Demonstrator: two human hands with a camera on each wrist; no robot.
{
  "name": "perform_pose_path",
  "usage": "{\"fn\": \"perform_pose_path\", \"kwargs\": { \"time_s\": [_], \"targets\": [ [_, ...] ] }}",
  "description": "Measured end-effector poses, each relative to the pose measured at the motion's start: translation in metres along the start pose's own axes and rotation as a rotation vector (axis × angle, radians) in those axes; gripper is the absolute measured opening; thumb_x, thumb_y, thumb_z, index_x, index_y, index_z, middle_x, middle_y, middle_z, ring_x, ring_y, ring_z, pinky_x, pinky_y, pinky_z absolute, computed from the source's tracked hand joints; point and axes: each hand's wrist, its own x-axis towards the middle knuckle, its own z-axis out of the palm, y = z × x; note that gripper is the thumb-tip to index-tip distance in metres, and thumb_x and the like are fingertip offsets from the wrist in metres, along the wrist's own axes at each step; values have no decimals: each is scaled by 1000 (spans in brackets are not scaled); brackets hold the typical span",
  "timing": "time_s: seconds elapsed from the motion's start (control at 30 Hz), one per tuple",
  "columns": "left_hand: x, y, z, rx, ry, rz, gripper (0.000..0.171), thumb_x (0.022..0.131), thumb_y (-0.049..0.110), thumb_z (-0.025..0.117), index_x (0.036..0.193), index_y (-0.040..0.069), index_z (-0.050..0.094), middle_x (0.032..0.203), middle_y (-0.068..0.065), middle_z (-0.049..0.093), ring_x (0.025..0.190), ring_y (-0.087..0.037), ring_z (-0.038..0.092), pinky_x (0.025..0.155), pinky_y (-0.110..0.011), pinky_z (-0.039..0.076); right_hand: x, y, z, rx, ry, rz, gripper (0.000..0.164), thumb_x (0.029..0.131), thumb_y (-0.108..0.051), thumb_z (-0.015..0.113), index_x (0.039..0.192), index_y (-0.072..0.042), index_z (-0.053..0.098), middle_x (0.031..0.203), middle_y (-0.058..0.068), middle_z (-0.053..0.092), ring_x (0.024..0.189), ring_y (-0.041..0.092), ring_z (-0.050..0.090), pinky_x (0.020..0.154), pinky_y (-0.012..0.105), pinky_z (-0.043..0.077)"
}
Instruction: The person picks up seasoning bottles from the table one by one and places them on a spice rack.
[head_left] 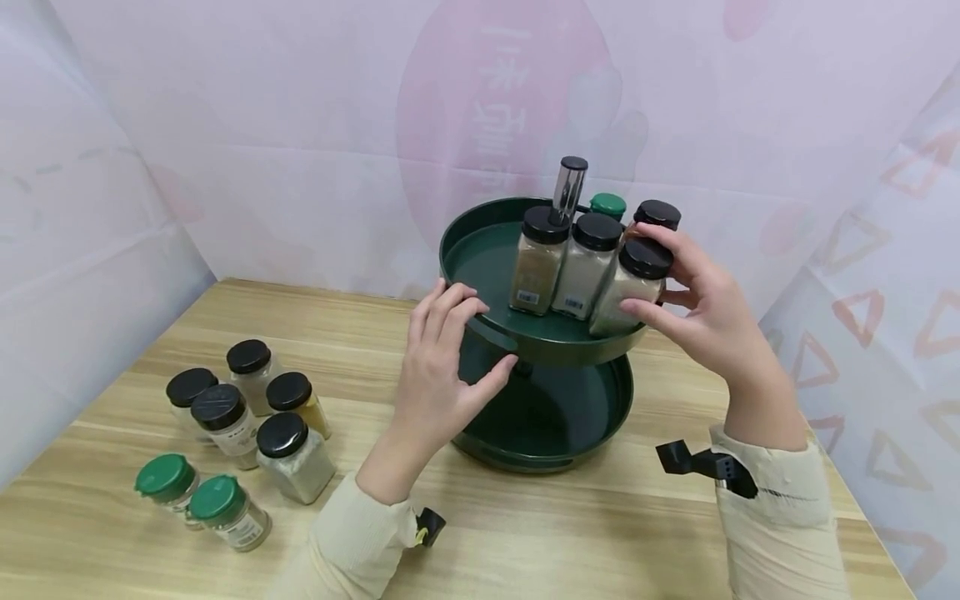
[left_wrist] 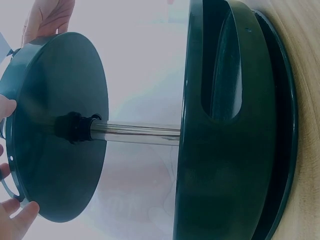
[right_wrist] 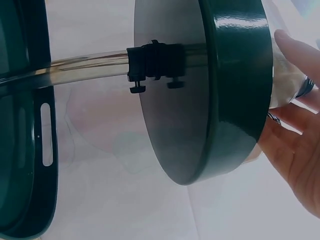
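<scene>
A dark green two-tier rack [head_left: 480, 246] stands on the table, its round trays joined by a shiny post. My left hand [head_left: 442, 367] grips the upper tray's front left rim, fingers over the edge and thumb at the outer wall. With my right hand [head_left: 708, 304] I hold a square spice jar [head_left: 630, 287] with a black lid, slightly tilted, at the tray's right side. Beside it on that tray stand a brown-filled jar [head_left: 538, 265] and a pale-filled jar [head_left: 583, 271]. Behind are a green-lidded jar [head_left: 608, 205] and another black-lidded jar [head_left: 657, 214], both partly hidden.
On the table at the left stand several black-lidded jars [head_left: 297, 467] and two green-lidded jars [head_left: 243, 527]. The lower tray [head_left: 555, 421] sits beneath the upper one, low on the wooden table [head_left: 570, 533]. A printed white cloth [head_left: 300, 167] hangs behind and at the sides.
</scene>
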Motion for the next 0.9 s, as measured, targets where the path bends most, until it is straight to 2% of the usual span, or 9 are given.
{"fn": "perform_pose_path", "kwargs": {
  "time_s": [0.07,0.13,0.3,0.43,0.73,0.9],
  "targets": [
    [-1,0,0,0,-1,-1,56,83,29,78,128,9,53,141,-13,49,144,-34,32,119,-50,33,-4,1,0,2,22,4,82,77,20,72,148,-9,44,145,10,53,112,-1,62,85,11,54],
    [-1,1,1,-1,-3,-2,55,83,30,78,128,9,53,141,-13,49,144,-34,32,119,-50,33,-8,2,0,9,49,11,81,77,21,71,148,-8,44,144,5,53,112,1,61,87,10,53],
    [2,-2,2,-6,8,9,55,83,29,78,127,8,53,141,-15,49,143,-35,33,120,-49,33,-16,7,0,46,124,23,74,78,22,67,145,-4,48,129,-10,60,111,5,62,90,11,53],
    [1,-4,5,-11,10,8,55,83,28,78,127,8,52,140,-15,49,143,-35,33,119,-50,34,-23,13,-1,111,179,24,66,81,21,64,142,-1,51,121,-6,64,112,9,62,91,12,53],
    [-2,-7,7,-6,-8,-14,55,84,29,78,128,10,52,142,-15,49,144,-34,32,118,-52,36,-45,33,-3,287,286,27,51,86,18,60,136,10,50,118,2,69,111,12,65,87,14,55],
    [-1,-9,6,-3,4,-8,56,83,28,79,128,9,52,142,-14,48,144,-34,33,117,-51,36,-54,43,-2,282,308,47,50,87,18,59,136,9,52,118,4,69,109,13,66,86,13,55]
  ]
}}
